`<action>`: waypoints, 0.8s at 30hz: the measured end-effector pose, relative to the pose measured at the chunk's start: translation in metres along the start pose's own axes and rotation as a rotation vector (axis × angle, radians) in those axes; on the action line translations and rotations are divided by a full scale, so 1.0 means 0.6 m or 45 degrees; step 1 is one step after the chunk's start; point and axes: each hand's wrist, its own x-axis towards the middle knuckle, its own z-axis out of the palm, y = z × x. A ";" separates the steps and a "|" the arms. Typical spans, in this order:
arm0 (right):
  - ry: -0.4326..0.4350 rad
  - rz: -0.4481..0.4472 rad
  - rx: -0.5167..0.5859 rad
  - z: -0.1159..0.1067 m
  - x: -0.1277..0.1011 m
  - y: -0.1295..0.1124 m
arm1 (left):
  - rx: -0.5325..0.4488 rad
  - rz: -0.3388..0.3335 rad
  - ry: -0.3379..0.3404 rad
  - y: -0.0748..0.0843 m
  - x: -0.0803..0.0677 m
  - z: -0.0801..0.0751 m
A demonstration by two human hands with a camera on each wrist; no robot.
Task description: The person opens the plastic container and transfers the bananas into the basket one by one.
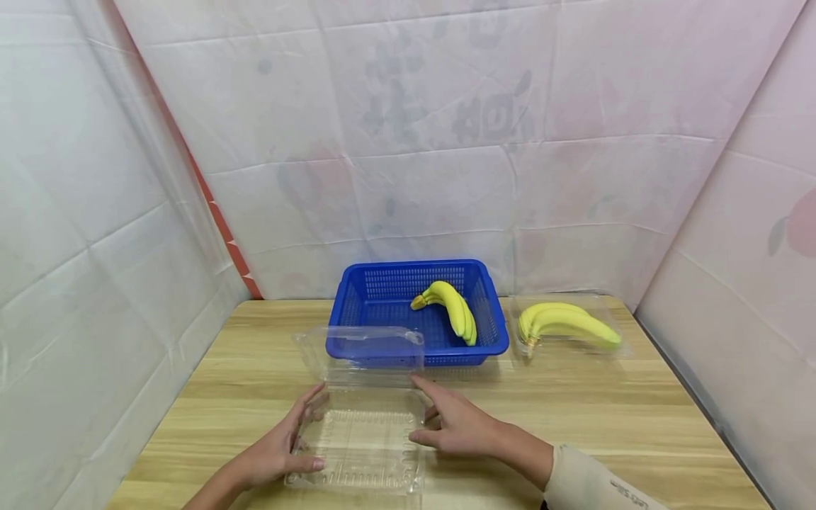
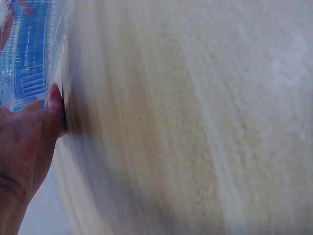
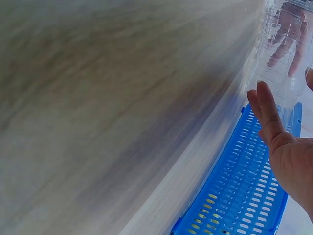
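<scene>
A clear plastic clamshell box (image 1: 366, 446) sits at the table's near edge, its lid (image 1: 370, 354) folded back and overlapping the basket in the head view. My left hand (image 1: 280, 443) is at the box's left side, index finger stretched toward the hinge and thumb over the front part. At the right side, my right hand (image 1: 465, 425) points its straight index finger to the hinge corner, thumb tip at the side wall. In the right wrist view, the fingers (image 3: 266, 105) lie straight beside the plastic. No fruit lies in the box.
Behind the box stands a blue plastic basket (image 1: 338, 329) with a bunch of bananas (image 1: 454, 308) inside. To its right, another bunch of bananas (image 1: 564, 322) lies in a clear container (image 1: 596, 304). White sheeting (image 1: 408, 177) walls in the wooden table (image 1: 548, 397).
</scene>
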 end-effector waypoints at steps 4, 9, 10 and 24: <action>-0.007 -0.007 0.020 0.004 0.002 -0.006 | -0.017 0.049 0.026 -0.002 -0.004 0.000; -0.023 -0.004 0.047 0.008 0.004 -0.013 | -0.020 0.068 0.074 -0.008 -0.012 0.000; -0.022 -0.005 0.047 0.009 0.005 -0.013 | -0.028 0.079 0.072 -0.009 -0.013 0.000; -0.018 -0.016 0.034 0.016 0.011 -0.015 | -0.125 0.121 0.029 -0.007 -0.014 -0.007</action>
